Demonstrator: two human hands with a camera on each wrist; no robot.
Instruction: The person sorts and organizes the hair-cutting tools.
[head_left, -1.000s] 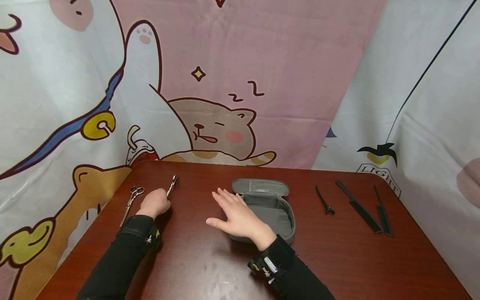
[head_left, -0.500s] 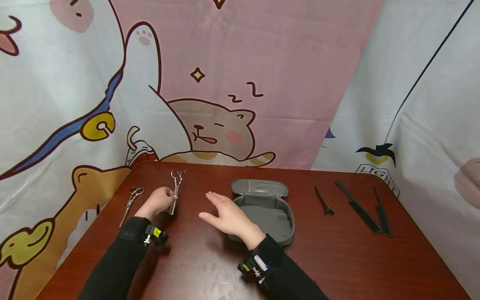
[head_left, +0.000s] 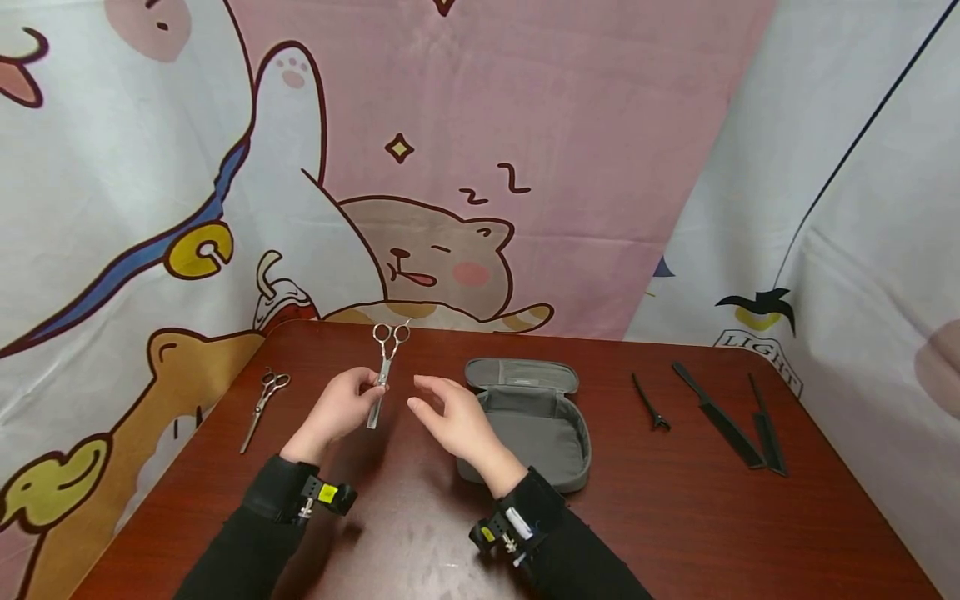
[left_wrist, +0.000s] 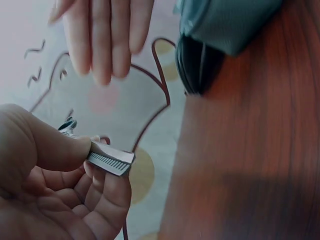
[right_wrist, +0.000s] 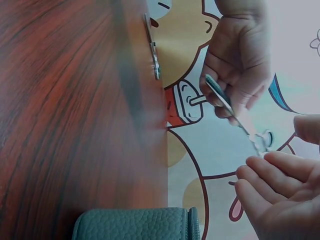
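Note:
My left hand (head_left: 343, 406) pinches a pair of silver thinning scissors (head_left: 383, 367) by the blades, held above the table with the finger loops pointing up and away. In the left wrist view the toothed blade (left_wrist: 107, 162) shows between thumb and fingers. My right hand (head_left: 459, 421) is held just to the right of the scissors, fingers extended and slightly bent, with nothing in it; in the right wrist view its palm (right_wrist: 280, 190) faces up near the finger loops. Behind the right hand stands an unzipped grey case (head_left: 536, 429), its lid folded back.
Another pair of silver scissors (head_left: 262, 404) lies at the table's left side. To the right are a black hair clip (head_left: 651, 404), a large black comb (head_left: 723, 421) and a smaller black comb (head_left: 768, 429). A cartoon-printed cloth (head_left: 585, 167) hangs behind the brown table (head_left: 675, 533).
The left hand has lifted the thinning scissors off the table and brought them right, toward the right hand. The right hand has shifted slightly and its fingers have bent a little.

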